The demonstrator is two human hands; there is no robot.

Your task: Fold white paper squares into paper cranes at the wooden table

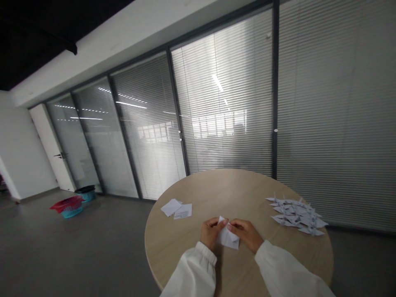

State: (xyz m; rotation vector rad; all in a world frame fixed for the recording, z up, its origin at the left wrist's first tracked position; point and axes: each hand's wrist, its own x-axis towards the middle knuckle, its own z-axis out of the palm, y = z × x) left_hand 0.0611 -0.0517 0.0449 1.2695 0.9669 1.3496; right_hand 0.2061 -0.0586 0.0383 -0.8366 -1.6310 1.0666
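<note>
A partly folded sheet of white paper (pixel 228 240) is held between my two hands, low over the near part of the round table (pixel 229 187). My left hand (pixel 210 232) pinches its left upper edge, thumb on top. From the other side my right hand (pixel 246 234) grips the paper near its top corner, thumb and fingertips pressed together. The two thumbs almost meet at the fold. My fingers hide part of the upper edge. White sleeves cover both forearms.
Loose white paper squares (pixel 183 211) lie at the table's left. A cluster of folded paper cranes (pixel 297 214) covers part of the right side. Beyond the table stands a glass partition with blinds (pixel 229 103). Two bins (pixel 71 211) are on the floor at left, near a door (pixel 51 146).
</note>
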